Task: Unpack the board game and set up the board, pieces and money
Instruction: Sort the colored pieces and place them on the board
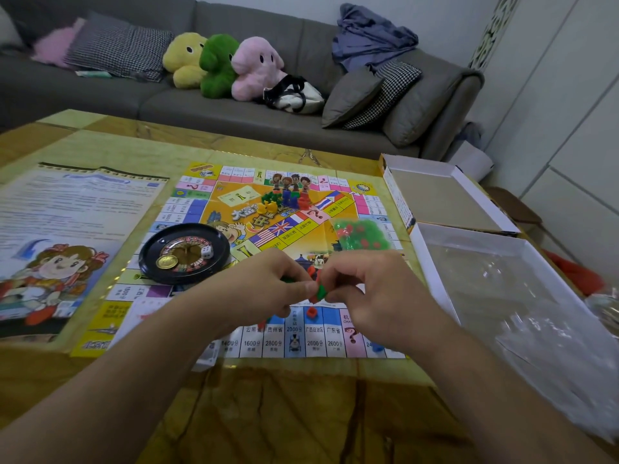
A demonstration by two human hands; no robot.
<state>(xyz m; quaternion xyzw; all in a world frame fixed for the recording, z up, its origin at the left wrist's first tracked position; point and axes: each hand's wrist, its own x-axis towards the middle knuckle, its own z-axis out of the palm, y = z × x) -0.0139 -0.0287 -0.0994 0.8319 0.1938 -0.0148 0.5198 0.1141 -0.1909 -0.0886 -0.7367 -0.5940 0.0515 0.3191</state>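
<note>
Pinching small red and green plastic houses [317, 293] between my left hand [264, 289] and right hand [371, 289], I was sorting pieces over the board [335, 236] on the bench [134, 145]. More waited in the bag [361, 233]; next, I judged, came separating and placing them. My fingers hid the count; no money showed.

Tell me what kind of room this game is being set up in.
Most likely a home living room: a long grey fabric sofa holding three plush toys and houndstooth cushions, facing a low marble-patterned table.
</note>
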